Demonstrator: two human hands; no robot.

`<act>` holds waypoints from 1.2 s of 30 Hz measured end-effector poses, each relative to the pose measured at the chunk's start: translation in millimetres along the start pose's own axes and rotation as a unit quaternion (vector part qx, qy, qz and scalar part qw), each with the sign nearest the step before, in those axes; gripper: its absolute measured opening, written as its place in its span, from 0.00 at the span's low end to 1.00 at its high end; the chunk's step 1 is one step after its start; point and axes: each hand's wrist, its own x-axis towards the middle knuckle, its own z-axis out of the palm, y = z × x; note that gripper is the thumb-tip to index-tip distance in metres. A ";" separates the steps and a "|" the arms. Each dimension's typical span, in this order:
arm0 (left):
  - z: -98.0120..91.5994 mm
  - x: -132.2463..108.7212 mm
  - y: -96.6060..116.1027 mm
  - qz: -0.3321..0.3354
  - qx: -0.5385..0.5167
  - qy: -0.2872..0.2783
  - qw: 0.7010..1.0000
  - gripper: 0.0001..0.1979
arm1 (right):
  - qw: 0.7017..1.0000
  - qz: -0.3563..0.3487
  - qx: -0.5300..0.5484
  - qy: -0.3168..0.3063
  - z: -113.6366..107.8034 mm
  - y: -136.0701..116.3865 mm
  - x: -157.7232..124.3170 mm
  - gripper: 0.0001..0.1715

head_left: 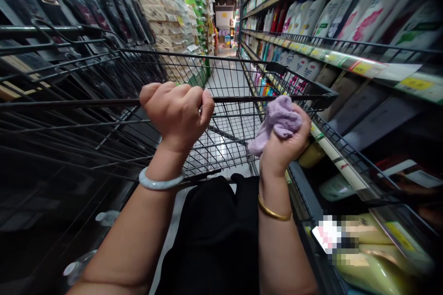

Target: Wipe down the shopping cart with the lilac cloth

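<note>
My left hand (pixel 177 113) is closed in a fist round the black handle bar (pixel 238 99) of a wire shopping cart (pixel 221 143). A pale jade bangle sits on that wrist. My right hand (pixel 285 140) is closed on a crumpled lilac cloth (pixel 278 120), held against the right end of the handle bar. A gold bangle circles the right wrist. The cart basket shows nothing inside it.
A narrow shop aisle (pixel 226 55) runs ahead. Shelves of bottles (pixel 332 14) line the right side, close to the cart. On the left hang dark packaged goods (pixel 86 4), with stacked packs (pixel 162 14) beyond. My dark clothing (pixel 214 235) shows below the handle.
</note>
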 end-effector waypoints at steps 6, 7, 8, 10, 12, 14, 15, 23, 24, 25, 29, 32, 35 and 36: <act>-4.1 0.8 0.7 -0.050 -0.020 -0.028 0.998 0.22 | 0.994 -0.095 0.014 -0.056 27.8 -26.3 5.2 0.16; -5.3 1.0 1.3 -0.054 -0.018 -0.031 0.998 0.22 | 0.994 -0.101 0.014 -0.032 29.1 -22.6 12.4 0.14; -6.3 1.1 1.8 -0.055 -0.014 -0.032 0.998 0.22 | 0.994 -0.106 0.016 -0.004 28.6 -16.9 20.7 0.13; -7.6 1.0 2.5 -0.053 -0.005 -0.032 0.998 0.22 | 0.993 -0.107 0.018 0.050 23.7 -3.9 36.9 0.13; -7.9 0.4 2.2 -0.047 0.008 -0.028 0.998 0.22 | 0.992 -0.099 0.007 0.077 17.2 3.8 47.1 0.14; -7.7 -0.5 1.0 -0.039 0.017 -0.022 0.999 0.22 | 0.994 -0.092 -0.022 0.064 13.6 1.1 49.0 0.15; -7.6 -1.0 0.2 -0.035 0.020 -0.019 0.999 0.23 | 0.994 -0.097 -0.039 0.041 13.4 -3.9 47.9 0.15; -12.7 -5.7 -3.2 -0.024 0.024 -0.021 0.999 0.22 | 0.960 -0.199 -0.161 -0.116 -0.8 -15.8 88.5 0.16; -12.3 -6.0 -3.7 -0.018 0.030 -0.012 0.999 0.21 | 0.962 -0.187 -0.175 -0.091 -7.3 -8.0 96.9 0.15; -11.5 -6.0 -4.4 -0.009 0.037 0.001 0.999 0.22 | 0.965 -0.173 -0.185 -0.062 -13.5 -0.2 102.8 0.14; -8.9 -5.4 -6.5 0.004 0.053 0.044 0.998 0.22 | 0.974 -0.138 -0.179 -0.012 -23.0 8.0 95.0 0.15; -12.2 -5.5 -5.6 -0.029 0.043 0.014 0.999 0.21 | 0.974 -0.171 -0.126 -0.075 -12.6 -10.9 72.2 0.15; -17.9 -6.2 -3.8 -0.053 0.032 -0.023 0.998 0.18 | 0.969 -0.199 -0.090 -0.120 -6.3 -16.1 64.5 0.14; -19.4 -6.3 -3.3 -0.057 0.030 -0.032 0.997 0.17 | 0.971 -0.196 -0.078 -0.109 -8.0 -10.7 67.1 0.15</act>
